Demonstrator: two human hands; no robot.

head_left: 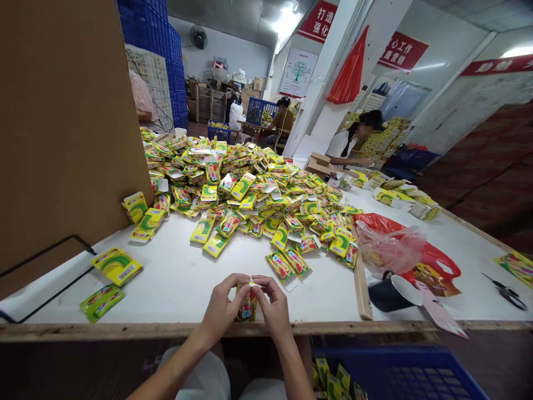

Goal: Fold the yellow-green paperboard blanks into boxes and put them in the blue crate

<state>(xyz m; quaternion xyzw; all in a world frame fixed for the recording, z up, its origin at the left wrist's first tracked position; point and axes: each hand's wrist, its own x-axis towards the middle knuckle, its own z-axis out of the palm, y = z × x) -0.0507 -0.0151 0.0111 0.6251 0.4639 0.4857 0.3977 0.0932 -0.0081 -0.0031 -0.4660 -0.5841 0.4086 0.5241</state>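
Close to the table's front edge, a small yellow-and-green printed box point(249, 309) stands upright between my hands. My left hand point(224, 303) pinches its top from the left, thumb and forefinger at the white flap. From the other side my right hand point(273, 304) pinches the same top edge, and the fingertips of both hands nearly meet there. Two similar boxes point(287, 263) lie just beyond my hands, one with its white flap out. A large heap of such boxes point(250, 189) covers the table behind them.
A cardboard sheet point(62, 122) rises at the left, near a flat yellow box point(117, 266) and a green packet point(102, 303). Right of a wooden strip point(363, 280) lie a dark cup point(393, 293), red plastic bag point(437, 261) and scissors point(508, 291). Below is a blue crate point(400, 369). Co-workers sit beyond.
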